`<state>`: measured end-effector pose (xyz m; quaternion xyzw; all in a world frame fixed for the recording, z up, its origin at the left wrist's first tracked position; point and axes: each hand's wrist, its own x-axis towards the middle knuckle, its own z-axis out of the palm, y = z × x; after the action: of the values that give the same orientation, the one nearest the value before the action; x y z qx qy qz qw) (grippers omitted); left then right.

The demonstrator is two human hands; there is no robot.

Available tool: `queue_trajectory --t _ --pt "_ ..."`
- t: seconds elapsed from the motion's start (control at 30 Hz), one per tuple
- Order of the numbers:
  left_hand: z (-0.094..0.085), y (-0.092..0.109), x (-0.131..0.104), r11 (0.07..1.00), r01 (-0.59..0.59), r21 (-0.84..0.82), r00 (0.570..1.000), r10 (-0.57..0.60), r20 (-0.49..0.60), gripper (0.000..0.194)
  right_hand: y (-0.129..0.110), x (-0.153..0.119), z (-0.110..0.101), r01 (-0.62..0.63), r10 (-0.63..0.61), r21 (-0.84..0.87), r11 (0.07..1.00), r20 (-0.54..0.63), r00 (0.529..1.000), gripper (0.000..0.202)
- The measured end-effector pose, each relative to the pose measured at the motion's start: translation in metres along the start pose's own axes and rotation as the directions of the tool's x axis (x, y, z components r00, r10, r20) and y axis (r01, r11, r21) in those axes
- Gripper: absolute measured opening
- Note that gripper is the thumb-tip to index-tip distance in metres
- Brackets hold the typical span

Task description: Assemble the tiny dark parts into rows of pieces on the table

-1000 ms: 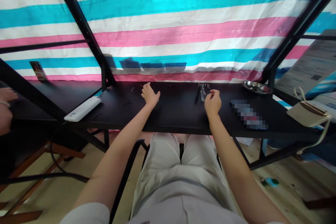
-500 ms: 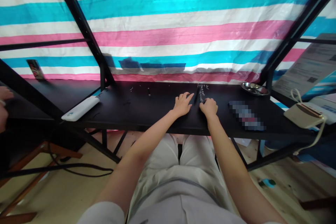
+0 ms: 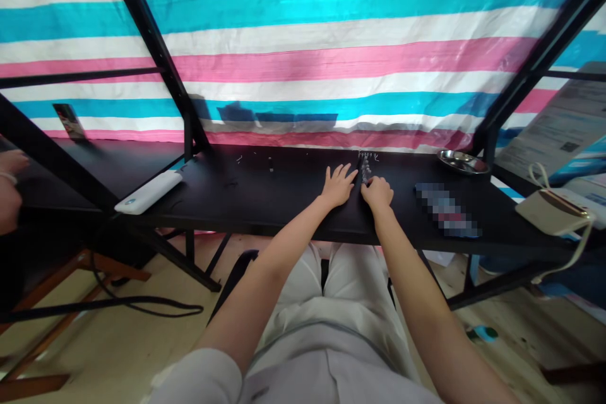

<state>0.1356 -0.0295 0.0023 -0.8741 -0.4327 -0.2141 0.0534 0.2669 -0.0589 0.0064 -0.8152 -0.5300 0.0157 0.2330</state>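
Note:
Fingers spread, my left hand (image 3: 338, 185) lies over the black table (image 3: 284, 202), just left of a thin strip of small grey pieces (image 3: 366, 168). My right hand (image 3: 377, 193) is closed at the near end of that strip, its fingertips against it. White thin marks or bits (image 3: 368, 155) show at the strip's far end. A small dark cylinder (image 3: 271, 164) stands farther left on the table.
A white oblong device (image 3: 150, 192) lies at the left. To the right are a metal dish (image 3: 463, 163), a blurred-out flat item (image 3: 446, 211) and a beige pouch (image 3: 552, 209). Another person's hand (image 3: 13, 163) shows at the far left. Black frame posts flank the table.
My left hand has moved slightly right and forward, closer to the strip, with its fingers more spread. My right hand stays at the strip's near end.

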Motion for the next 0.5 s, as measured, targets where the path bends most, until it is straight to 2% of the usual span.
queue_trajectory --t 0.1,0.27,0.43,0.5 --pt "-0.004 0.001 0.001 1.000 -0.019 0.023 0.992 0.022 -0.123 0.030 0.000 0.001 0.000 -0.008 0.008 -0.002 1.000 0.004 1.000 0.029" --pt "-0.012 -0.004 -0.001 0.999 -0.046 -0.013 0.986 0.043 -0.159 0.014 -0.001 0.002 -0.002 -0.009 0.009 0.000 1.000 0.011 1.000 0.025" --pt "-0.027 -0.033 -0.012 0.994 -0.041 -0.097 0.985 0.024 -0.172 0.009 0.000 0.001 -0.002 0.003 -0.003 0.005 1.000 0.014 1.000 0.022" --pt "-0.034 -0.049 -0.019 0.991 0.005 -0.133 0.983 -0.029 -0.179 0.007 0.000 -0.001 0.000 0.018 -0.018 0.010 1.000 0.028 0.999 0.021"
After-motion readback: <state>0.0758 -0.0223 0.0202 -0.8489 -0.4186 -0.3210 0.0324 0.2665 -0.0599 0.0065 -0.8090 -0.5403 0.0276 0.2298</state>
